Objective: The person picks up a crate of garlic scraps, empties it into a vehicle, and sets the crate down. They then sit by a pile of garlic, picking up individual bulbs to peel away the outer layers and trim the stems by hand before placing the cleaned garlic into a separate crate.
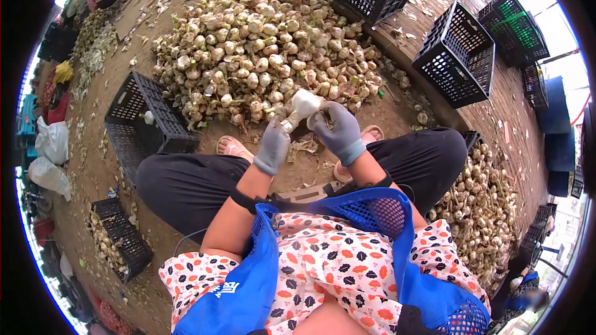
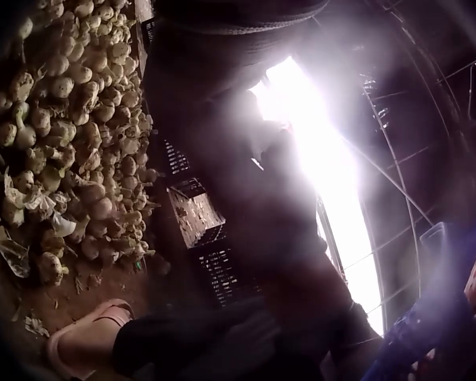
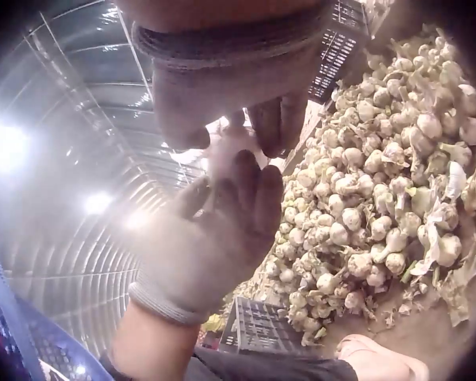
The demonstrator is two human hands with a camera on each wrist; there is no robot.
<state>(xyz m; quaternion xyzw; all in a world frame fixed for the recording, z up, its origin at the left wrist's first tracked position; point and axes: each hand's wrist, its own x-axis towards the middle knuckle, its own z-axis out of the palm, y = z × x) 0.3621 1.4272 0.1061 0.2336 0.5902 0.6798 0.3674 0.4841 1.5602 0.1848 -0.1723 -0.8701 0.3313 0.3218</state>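
A pale garlic bulb (image 1: 305, 103) is held up between two grey-gloved hands, in front of a large garlic heap (image 1: 261, 49). The left hand (image 1: 273, 144) pinches it low, by the stem side. Curled against the bulb's other side are the fingers of the right hand (image 1: 338, 131). In the right wrist view the bulb (image 3: 232, 151) looks hazy between the right hand (image 3: 230, 87) above and the left hand (image 3: 202, 250) below. The left wrist view is too dark and glaring to show the grip; the heap (image 2: 79, 119) is at its left.
An open black crate (image 1: 149, 121) with a white bulb inside stands left of the heap. More black crates (image 1: 456, 53) are at the upper right. Another garlic pile (image 1: 481, 205) lies beyond the knee at the right. Sandalled feet (image 1: 234, 147) flank the hands; a small crate (image 1: 124, 236) sits lower left.
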